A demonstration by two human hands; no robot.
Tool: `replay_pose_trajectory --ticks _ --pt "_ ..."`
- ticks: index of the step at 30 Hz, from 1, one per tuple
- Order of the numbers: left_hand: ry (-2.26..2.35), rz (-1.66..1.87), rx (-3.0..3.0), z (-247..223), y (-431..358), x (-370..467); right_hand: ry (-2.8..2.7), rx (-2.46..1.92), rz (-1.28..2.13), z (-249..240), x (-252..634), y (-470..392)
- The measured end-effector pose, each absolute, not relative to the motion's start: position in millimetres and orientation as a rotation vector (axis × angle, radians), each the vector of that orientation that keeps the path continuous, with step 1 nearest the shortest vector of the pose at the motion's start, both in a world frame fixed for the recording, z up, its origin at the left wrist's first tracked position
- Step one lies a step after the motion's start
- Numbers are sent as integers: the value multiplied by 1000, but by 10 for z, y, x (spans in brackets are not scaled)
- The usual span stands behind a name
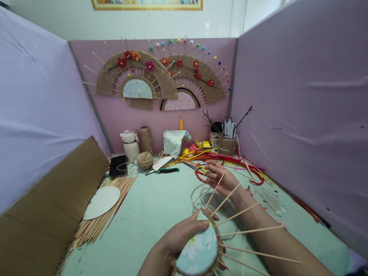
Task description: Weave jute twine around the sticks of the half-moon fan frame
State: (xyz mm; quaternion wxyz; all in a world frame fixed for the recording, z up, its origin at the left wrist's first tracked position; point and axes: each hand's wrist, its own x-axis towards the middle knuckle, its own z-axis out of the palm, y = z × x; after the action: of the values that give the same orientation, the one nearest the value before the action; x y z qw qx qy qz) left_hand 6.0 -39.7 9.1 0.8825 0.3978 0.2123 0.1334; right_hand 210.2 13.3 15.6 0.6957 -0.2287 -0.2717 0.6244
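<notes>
From my head view, my left hand [184,232] is clamped on a half-disc [201,253], thumb flat on its pale blue flowered face, and I hold it up over the near edge of the bench [159,201]. Twine [219,243] runs round its curved rim, and thin sticks [256,230] spread out from there to the right and towards me, some crossing in front of my right forearm.

My right hand [224,181] is further out, its fingers bent close beside the red-handled scissors [200,177]; I cannot tell whether they pinch anything. Loose loops of string [197,196] lie just below it.

Along the far edge of the bench stand a white jar [131,146] and a brown spool [146,140], with a ball of twine [145,161] just in front. Cups [227,145] with twigs fill the far right corner. By the left edge, a white card [102,202] lies on a bundle of sticks [89,230] beside a cardboard sheet [44,223].
</notes>
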Motion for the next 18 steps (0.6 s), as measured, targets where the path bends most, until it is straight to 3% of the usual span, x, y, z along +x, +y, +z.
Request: replay_pose_trajectory --ticks 9,18 --pt "429 362 825 14 -325 55 -715 -627 1047 331 2372 8" --pt "593 693 962 201 -280 13 -716 -702 1087 189 2265 100"
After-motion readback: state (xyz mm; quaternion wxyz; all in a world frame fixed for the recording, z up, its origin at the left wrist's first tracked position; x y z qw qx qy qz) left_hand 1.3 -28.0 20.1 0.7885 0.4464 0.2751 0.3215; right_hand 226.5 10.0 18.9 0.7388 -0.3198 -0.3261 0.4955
